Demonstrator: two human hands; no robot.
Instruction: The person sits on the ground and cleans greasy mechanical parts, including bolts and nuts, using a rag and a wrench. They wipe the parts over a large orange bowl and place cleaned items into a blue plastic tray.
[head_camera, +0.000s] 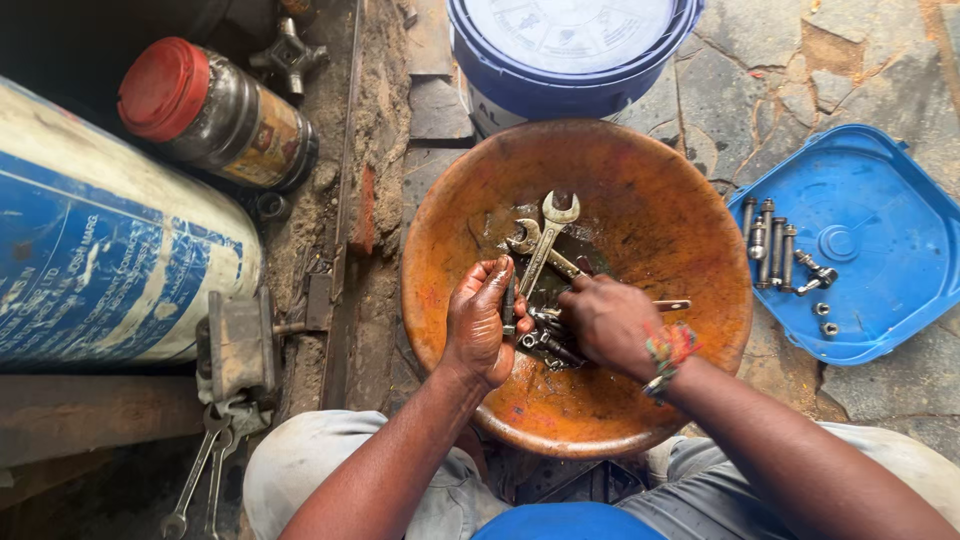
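- One big blue-and-white drum (100, 250) lies on its side at the far left.
- One dark jar (225, 115) with a red cap lies tilted above the drum.
- Two spanners (205, 470) rest on the ground below the drum, next to a metal block.
- One round orange basin (640, 200) sits on the stone floor in the middle, between the person's knees, with dark oily liquid pooled in its bottom.
- The left hand (480, 320) is inside the basin at its left side, fingers together around a thin dark tool (509, 305) held upright.
- At least two open-ended spanners (545, 240) lie crossed in the basin just above the hands; a heap of small nuts and fittings (545, 345) sits between the hands, too jumbled to count.
- The right hand (610, 320) presses down on that heap, fingers curled under; I cannot tell what they pinch. One coloured band circles its wrist.
- One blue bucket (570, 60) with a white lid stands touching the basin's far rim.
- One blue square lid (870, 250) lies at the right, well apart from the hands.
- About five bolts (768, 245) lie side by side on that lid, with a few loose nuts (825, 315) near them.
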